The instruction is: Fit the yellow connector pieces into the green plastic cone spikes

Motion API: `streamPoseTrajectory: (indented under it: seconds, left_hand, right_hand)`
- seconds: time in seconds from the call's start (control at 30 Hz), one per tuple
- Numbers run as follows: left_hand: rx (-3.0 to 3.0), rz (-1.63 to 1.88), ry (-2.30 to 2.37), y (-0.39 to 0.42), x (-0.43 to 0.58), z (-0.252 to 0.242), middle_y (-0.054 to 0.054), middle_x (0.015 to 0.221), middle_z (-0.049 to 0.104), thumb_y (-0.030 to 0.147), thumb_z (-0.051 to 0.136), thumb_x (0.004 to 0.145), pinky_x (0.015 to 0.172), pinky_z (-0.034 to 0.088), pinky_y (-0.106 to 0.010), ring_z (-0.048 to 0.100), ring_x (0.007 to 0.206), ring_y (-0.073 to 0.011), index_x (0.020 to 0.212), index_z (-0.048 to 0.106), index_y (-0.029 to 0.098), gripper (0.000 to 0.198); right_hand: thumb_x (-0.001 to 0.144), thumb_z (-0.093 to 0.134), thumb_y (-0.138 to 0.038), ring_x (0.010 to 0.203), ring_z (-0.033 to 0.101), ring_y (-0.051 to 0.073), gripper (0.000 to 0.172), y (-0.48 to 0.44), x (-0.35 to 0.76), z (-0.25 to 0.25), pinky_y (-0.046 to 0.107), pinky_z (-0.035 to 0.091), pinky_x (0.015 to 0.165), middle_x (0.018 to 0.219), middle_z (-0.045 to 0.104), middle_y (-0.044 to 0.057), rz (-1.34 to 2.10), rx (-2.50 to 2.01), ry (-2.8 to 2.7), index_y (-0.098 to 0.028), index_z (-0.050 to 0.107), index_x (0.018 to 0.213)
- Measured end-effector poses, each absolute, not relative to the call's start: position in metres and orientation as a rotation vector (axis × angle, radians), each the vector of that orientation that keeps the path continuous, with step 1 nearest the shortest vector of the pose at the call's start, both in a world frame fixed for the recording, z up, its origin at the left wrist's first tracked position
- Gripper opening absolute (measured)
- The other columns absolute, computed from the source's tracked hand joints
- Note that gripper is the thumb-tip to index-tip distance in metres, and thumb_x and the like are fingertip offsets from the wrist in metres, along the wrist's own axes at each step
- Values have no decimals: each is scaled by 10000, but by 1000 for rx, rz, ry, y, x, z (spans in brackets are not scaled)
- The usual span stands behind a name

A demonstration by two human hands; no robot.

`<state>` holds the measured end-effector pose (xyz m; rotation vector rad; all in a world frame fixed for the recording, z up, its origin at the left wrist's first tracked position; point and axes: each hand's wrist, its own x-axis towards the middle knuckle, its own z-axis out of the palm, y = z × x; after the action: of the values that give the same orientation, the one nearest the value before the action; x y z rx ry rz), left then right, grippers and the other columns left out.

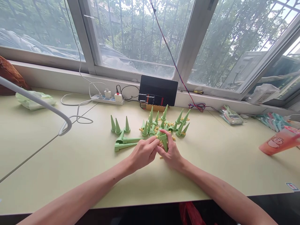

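My right hand [172,153] is closed around a green plastic spike [165,144], its ringed wide end up and its narrow end pointing down. Against that ring, my left hand [144,152] pinches a small yellow piece [157,137], mostly hidden by the fingers. Just beyond both hands stands a cluster of green cones [150,117], several with yellow pieces on them. To the left, three plain cones [127,125] stand upright. Longer green spikes [124,146] lie on their sides near my left wrist.
A phone [154,100] leans on a dark tablet [159,87] behind the cones. Left of it are a power strip [107,99] and white cables [78,117]. A tilted pink drink cup [278,141] and plastic packets [231,115] are to the right.
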<state>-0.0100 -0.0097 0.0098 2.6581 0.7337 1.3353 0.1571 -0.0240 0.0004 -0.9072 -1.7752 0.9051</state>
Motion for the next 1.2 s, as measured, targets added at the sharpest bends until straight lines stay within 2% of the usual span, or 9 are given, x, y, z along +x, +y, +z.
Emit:
streamPoseTrajectory:
  seconds: [0.2, 0.53, 0.63, 0.73, 0.8, 0.9, 1.03, 1.2]
  left_hand:
    - [2530, 1322, 779, -13, -7, 11, 25, 680, 442, 75, 413, 912, 507, 328, -193, 384, 534, -80, 724, 436, 184, 219]
    - [2259, 1253, 877, -18, -2, 19, 23, 594, 468, 97, 466, 836, 501, 295, -203, 370, 535, -78, 617, 432, 167, 233]
    - [1986, 1126, 911, -20, 0, 24, 23, 555, 491, 189, 511, 855, 461, 281, -204, 400, 488, -73, 629, 495, 160, 228]
    - [1648, 893, 828, -19, 0, 28, 53, 464, 452, 383, 515, 920, 405, 267, -203, 373, 350, -54, 704, 577, 144, 328]
    - [1485, 824, 765, -17, -1, 28, 63, 438, 431, 493, 549, 901, 375, 226, -197, 346, 311, -45, 715, 588, 136, 405]
    - [1362, 807, 721, -14, -1, 27, 64, 437, 429, 562, 603, 855, 359, 169, -189, 321, 307, -32, 689, 578, 133, 461]
    - [1410, 835, 746, -15, 0, 26, 57, 465, 454, 541, 608, 865, 377, 198, -191, 341, 320, -28, 691, 584, 127, 449]
    - [1640, 927, 816, -20, 1, 25, 56, 489, 443, 426, 497, 951, 414, 280, -203, 368, 354, -43, 696, 565, 142, 388]
  right_hand:
    - [913, 600, -366, 482, 372, 103, 593, -23, 157, 0, 224, 371, 495, 555, 420, -110, 913, -923, -1779, -188, 291, 1386]
    - [887, 587, -319, 513, 440, 124, 590, -25, 159, 0, 245, 434, 523, 561, 434, -106, 776, -959, -1819, -207, 299, 1389]
    - [884, 598, -314, 503, 447, 121, 596, -25, 159, -2, 244, 435, 511, 570, 449, -103, 766, -965, -1816, -213, 301, 1390]
    - [887, 615, -322, 491, 445, 120, 612, -25, 160, -3, 244, 429, 498, 564, 443, -104, 767, -968, -1814, -218, 296, 1399]
    - [890, 620, -329, 481, 439, 120, 623, -24, 160, -4, 245, 427, 490, 553, 429, -109, 770, -967, -1818, -220, 287, 1405]
    - [891, 621, -335, 474, 448, 121, 628, -24, 161, -3, 244, 424, 478, 549, 432, -109, 767, -985, -1832, -218, 285, 1408]
    - [883, 629, -315, 470, 440, 112, 620, -24, 161, -1, 231, 416, 477, 547, 438, -112, 767, -971, -1836, -222, 301, 1401]
    - [878, 629, -291, 470, 450, 104, 618, -24, 160, -1, 227, 426, 493, 557, 448, -113, 803, -941, -1822, -218, 299, 1396]
